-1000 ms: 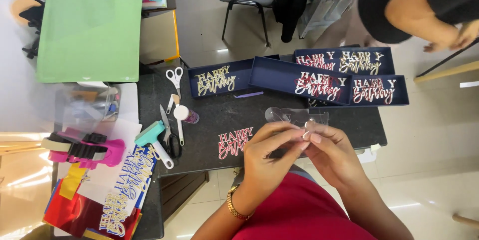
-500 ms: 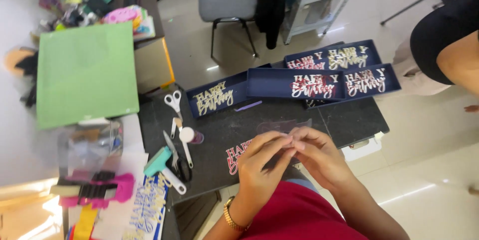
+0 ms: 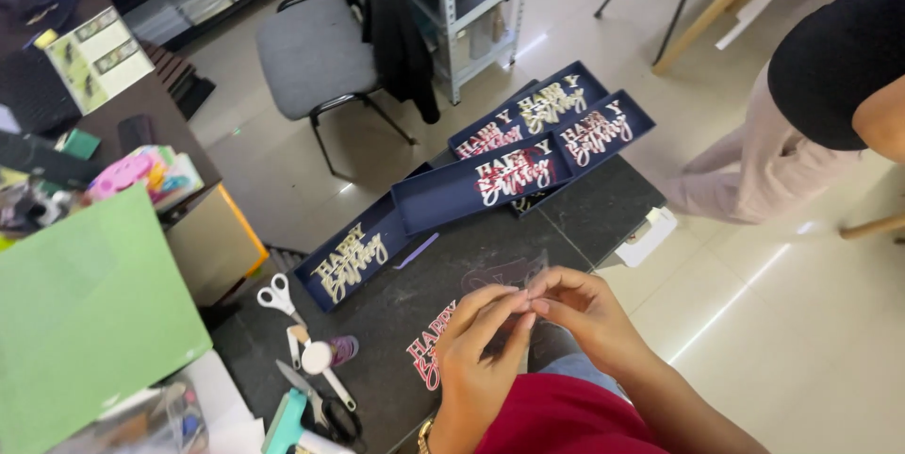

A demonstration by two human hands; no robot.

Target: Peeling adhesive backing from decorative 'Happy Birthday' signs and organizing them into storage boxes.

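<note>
My left hand (image 3: 481, 341) and my right hand (image 3: 580, 313) meet fingertip to fingertip over the dark table (image 3: 603, 204). Between them they pinch a thin clear plastic sleeve (image 3: 504, 275) that sticks up toward the far side. A red cut-out lettering piece (image 3: 429, 352) lies flat on the table just left of my left hand, partly hidden by it. Several dark blue shallow boxes (image 3: 452, 192) with gold, white and red lettering pieces sit in a row beyond my hands.
White-handled scissors (image 3: 276, 297), a small white tool (image 3: 325, 364) and a teal tool (image 3: 283, 421) lie at the left. A green cutting mat (image 3: 85, 313) fills the far left. A grey chair (image 3: 316, 53), a metal shelf (image 3: 471, 1) and a person in a black top (image 3: 830, 77) stand beyond.
The view has swung so the table now runs diagonally and the boxes sit further up and right. My hands stay together on the clear sleeve, slightly lower in view.
</note>
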